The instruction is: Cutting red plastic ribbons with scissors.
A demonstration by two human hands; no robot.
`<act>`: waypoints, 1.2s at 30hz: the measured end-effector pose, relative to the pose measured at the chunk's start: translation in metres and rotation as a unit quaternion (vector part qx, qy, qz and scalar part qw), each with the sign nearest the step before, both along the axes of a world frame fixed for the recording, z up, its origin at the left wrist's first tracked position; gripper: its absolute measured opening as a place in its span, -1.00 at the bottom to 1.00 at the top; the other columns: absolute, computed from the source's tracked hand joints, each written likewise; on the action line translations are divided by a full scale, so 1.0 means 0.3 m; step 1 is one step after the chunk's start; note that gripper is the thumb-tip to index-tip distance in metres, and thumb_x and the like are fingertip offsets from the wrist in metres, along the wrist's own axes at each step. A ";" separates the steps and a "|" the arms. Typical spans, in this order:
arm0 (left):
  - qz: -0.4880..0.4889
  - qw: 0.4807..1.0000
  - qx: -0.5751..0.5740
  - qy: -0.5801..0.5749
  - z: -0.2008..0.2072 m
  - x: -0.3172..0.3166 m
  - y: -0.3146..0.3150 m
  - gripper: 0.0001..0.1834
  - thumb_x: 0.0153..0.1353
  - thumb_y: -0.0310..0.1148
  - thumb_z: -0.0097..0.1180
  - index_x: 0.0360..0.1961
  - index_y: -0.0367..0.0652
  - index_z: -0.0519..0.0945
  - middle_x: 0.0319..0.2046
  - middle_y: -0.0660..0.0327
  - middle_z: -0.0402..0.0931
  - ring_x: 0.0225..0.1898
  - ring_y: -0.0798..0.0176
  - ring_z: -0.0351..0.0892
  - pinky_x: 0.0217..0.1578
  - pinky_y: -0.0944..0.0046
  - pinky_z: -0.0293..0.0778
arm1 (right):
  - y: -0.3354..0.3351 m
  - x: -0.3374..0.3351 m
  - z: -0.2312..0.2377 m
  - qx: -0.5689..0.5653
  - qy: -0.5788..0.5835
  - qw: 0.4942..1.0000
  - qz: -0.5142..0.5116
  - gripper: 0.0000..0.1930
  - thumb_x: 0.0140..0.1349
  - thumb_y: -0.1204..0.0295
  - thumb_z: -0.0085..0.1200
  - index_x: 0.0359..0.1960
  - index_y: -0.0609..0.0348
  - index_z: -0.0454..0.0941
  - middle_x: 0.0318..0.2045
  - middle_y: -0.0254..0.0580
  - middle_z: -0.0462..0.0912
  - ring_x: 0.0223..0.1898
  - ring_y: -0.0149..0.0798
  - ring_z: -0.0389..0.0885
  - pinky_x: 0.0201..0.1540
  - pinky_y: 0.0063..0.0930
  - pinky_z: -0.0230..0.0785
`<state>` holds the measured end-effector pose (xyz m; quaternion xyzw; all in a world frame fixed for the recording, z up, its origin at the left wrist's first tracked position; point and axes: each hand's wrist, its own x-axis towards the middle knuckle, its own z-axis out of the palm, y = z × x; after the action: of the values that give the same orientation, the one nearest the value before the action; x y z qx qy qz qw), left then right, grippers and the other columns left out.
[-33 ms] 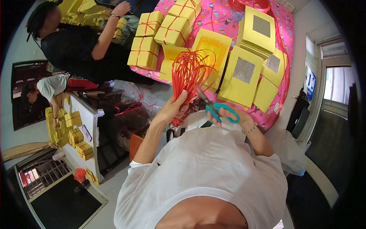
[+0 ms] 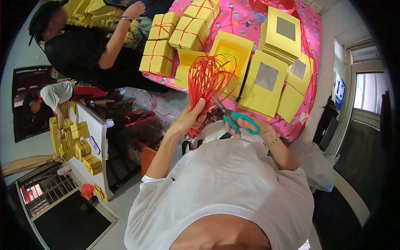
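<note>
A thick bundle of thin red plastic straps (image 2: 207, 77) stands up out of my left hand (image 2: 189, 120), whose fingers and thumb are closed around it. Looped ends fan out above the grip, and a short tail hangs below. My right hand (image 2: 259, 126) holds teal-handled scissors (image 2: 237, 118) with fingers through the handles. The scissor blades point up and left, slightly parted, their tips beside the straps; I cannot tell whether they touch. Just beyond lie an open yellow paper stack (image 2: 225, 46) and a yellow stack with a silver square (image 2: 260, 89).
A pink patterned cloth (image 2: 233, 18) covers the table ahead. Strapped yellow bundles (image 2: 157, 56) are piled on its left, more red strap (image 2: 275, 5) at the back. At left, a person in black (image 2: 79, 58) works nearby; another bends over a white table (image 2: 93, 116) with yellow bundles.
The scissors and my right hand have shifted slightly left, toward the red straps. My left hand looks unmoved. The forearm of the person in black has shifted a little.
</note>
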<state>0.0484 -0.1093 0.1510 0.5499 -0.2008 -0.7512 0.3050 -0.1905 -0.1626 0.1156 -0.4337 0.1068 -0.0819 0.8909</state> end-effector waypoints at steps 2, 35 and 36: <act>-0.014 1.000 -0.023 0.003 0.000 0.003 0.001 -0.55 0.29 0.10 -0.22 -0.46 -0.08 0.33 -0.71 0.46 0.12 -0.76 0.58 -0.06 -0.76 0.50 -0.16 | 0.010 0.019 -0.006 0.012 0.013 1.000 -0.006 -0.47 0.27 -0.08 -0.20 -0.25 0.25 0.43 -0.51 -0.37 0.44 -0.51 -0.53 0.40 -0.43 -0.68 0.29; -0.059 0.996 -0.032 -0.060 0.023 0.022 0.017 -0.64 0.29 0.01 -0.14 -0.42 -0.06 0.31 -0.69 0.45 0.13 -0.71 0.56 0.00 -0.72 0.48 -0.09 | 0.043 0.032 0.021 0.020 0.041 0.993 -0.110 -0.42 0.25 -0.17 -0.32 -0.16 0.17 0.35 -0.43 -0.40 0.40 -0.43 -0.51 0.34 -0.37 -0.65 0.14; -0.058 0.996 -0.027 -0.063 0.025 0.020 0.017 -0.64 0.29 0.01 -0.14 -0.42 -0.06 0.31 -0.69 0.45 0.13 -0.71 0.56 0.00 -0.72 0.48 -0.09 | 0.043 0.036 0.025 -0.001 0.047 0.994 -0.095 -0.37 0.22 -0.21 -0.29 -0.13 0.19 0.33 -0.41 -0.37 0.39 -0.42 -0.48 0.34 -0.37 -0.62 0.13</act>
<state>0.0544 -0.1041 0.1585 0.5752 -0.2716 -0.7256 0.2624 -0.1798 -0.1498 0.1230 -0.4255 0.1891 -0.1455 0.8730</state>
